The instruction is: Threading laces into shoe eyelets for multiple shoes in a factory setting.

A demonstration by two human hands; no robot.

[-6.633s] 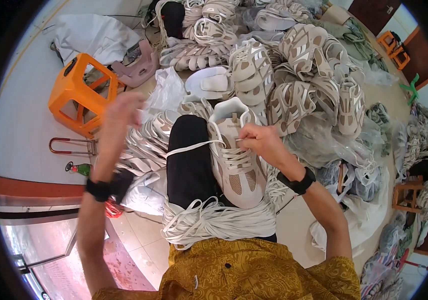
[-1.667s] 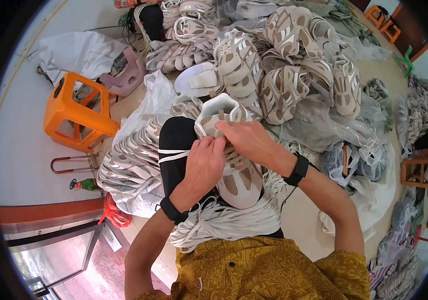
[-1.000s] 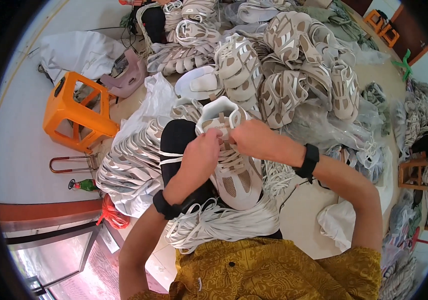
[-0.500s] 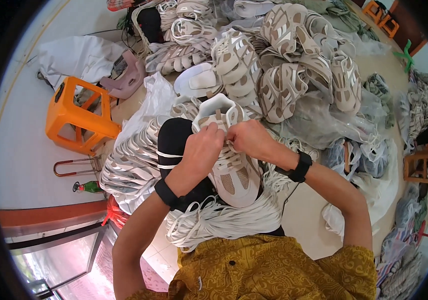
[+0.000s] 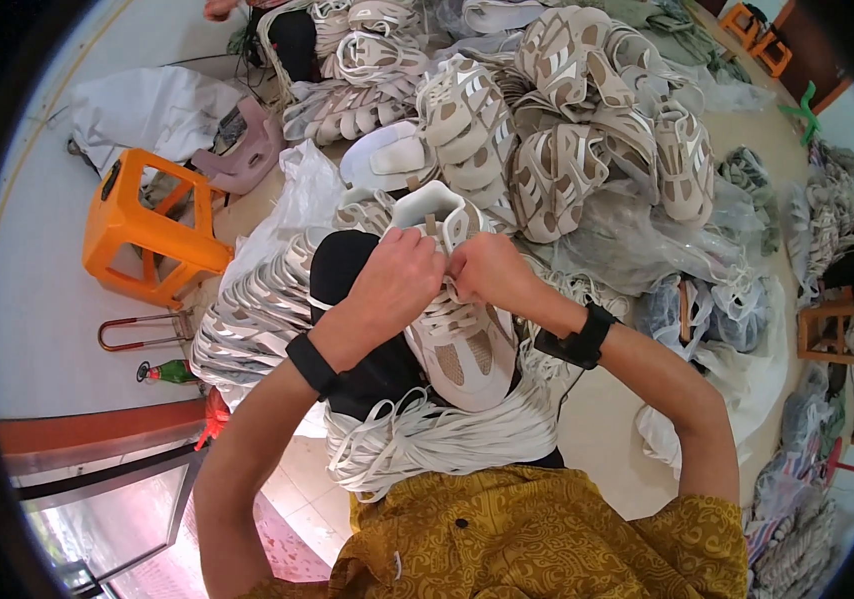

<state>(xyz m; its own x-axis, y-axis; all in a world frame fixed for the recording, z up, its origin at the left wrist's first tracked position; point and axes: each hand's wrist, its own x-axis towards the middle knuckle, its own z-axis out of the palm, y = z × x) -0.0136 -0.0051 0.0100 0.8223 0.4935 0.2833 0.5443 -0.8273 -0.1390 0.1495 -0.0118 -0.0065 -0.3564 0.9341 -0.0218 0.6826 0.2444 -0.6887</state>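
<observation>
A beige and white sneaker (image 5: 467,364) with tan mesh panels rests on my lap, toe toward me. White lacing crosses its front. At the upper eyelets my left hand (image 5: 399,278) is closed in a pinch on the shoelace, with its back turned up. Close beside it, my right hand (image 5: 492,270) also pinches the lace at the shoe's right side. The fingers cover most of the gripped lace. A thick bundle of white shoelaces (image 5: 442,439) lies across my lap below the toe.
Stacked sneaker uppers (image 5: 252,334) stand at the left of my knee. More sneakers (image 5: 562,170) are heaped ahead, partly on clear plastic bags (image 5: 637,240). An orange stool (image 5: 152,225) and a green bottle (image 5: 169,371) are at the left. A wooden stool (image 5: 827,329) stands far right.
My left wrist and forearm have swung slightly left and down, while the hand stays at the eyelets. A white strand seen across the black knee earlier no longer shows there. Both hands keep their pinch.
</observation>
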